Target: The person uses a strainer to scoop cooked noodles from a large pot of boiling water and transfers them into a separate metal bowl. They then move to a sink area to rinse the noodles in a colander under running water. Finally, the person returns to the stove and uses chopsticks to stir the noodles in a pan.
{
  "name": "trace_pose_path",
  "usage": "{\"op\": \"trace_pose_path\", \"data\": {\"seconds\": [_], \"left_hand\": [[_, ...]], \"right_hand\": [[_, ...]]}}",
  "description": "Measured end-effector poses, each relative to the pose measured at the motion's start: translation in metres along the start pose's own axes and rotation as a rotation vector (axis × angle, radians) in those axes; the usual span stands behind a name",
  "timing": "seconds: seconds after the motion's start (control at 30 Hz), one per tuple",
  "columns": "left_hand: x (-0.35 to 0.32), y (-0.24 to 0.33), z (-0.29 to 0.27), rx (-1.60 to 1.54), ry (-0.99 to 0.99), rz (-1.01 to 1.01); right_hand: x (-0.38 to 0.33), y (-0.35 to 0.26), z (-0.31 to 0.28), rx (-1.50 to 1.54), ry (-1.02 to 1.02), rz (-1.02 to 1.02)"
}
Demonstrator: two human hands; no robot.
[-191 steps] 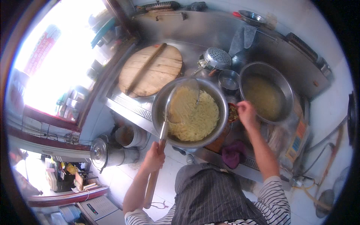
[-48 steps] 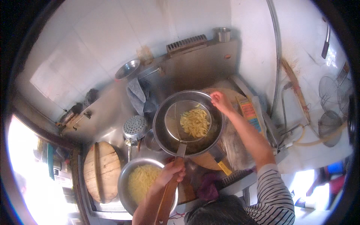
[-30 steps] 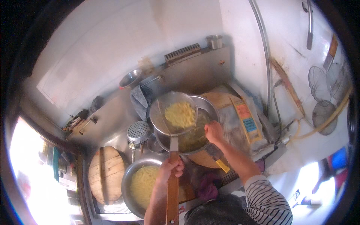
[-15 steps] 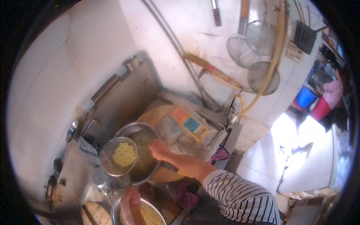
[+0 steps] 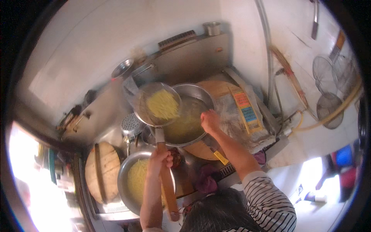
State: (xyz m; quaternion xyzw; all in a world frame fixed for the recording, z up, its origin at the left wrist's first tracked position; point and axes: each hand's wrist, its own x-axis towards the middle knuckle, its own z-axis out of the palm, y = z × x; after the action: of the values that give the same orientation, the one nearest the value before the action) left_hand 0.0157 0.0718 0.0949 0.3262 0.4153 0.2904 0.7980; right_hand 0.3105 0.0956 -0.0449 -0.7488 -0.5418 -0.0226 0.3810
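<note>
My left hand [image 5: 161,157] is wrapped round the wooden handle of a wire-mesh strainer [image 5: 143,112]. Pale yellow shreds [image 5: 164,103] lie in the strainer, which hangs over the left side of a large metal basin [image 5: 210,101] with cloudy liquid inside. Above the right side of this basin is my right hand [image 5: 210,121], its fingers curled; whatever they may hold is hidden. Below my left hand, a second metal bowl [image 5: 123,192] contains more yellow shreds [image 5: 136,179]. A yellow-handled knife [image 5: 220,157] rests on a round wooden board [image 5: 200,150] beneath the basin.
A perforated ladle [image 5: 131,124] lies left of the basin, near a round wooden lid [image 5: 101,172]. Right of the basin is a cloth-like sheet [image 5: 228,116] with a yellow-edged printed packet [image 5: 247,110]. Mesh strainers [image 5: 329,110] hang on the right wall. A purple cloth [image 5: 206,179] hangs at the front edge.
The view has swung left, bringing my left hand and the strainer's handle into plain sight. The strainer still holds the shreds, and my right hand remains curled by the basin.
</note>
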Motion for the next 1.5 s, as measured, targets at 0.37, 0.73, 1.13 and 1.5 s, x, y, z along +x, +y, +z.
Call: {"op": "trace_pose_path", "data": {"seconds": [0.37, 0.73, 1.13, 1.5], "left_hand": [[-0.058, 0.038, 0.037, -0.087, -0.104, 0.309], [-0.006, -0.006, -0.032, -0.029, -0.061, -0.128], [-0.023, -0.019, -0.014, -0.112, -0.082, 0.099], [-0.161, -0.031, -0.079, -0.046, 0.115, 0.138]], "right_hand": [[0.000, 0.010, 0.008, -0.035, 0.044, -0.090], [0.005, -0.013, -0.001, -0.136, -0.045, -0.003], [0.000, 0.006, 0.017, -0.117, 0.064, -0.065], [0.000, 0.027, 0.020, -0.090, -0.017, -0.082]]}}
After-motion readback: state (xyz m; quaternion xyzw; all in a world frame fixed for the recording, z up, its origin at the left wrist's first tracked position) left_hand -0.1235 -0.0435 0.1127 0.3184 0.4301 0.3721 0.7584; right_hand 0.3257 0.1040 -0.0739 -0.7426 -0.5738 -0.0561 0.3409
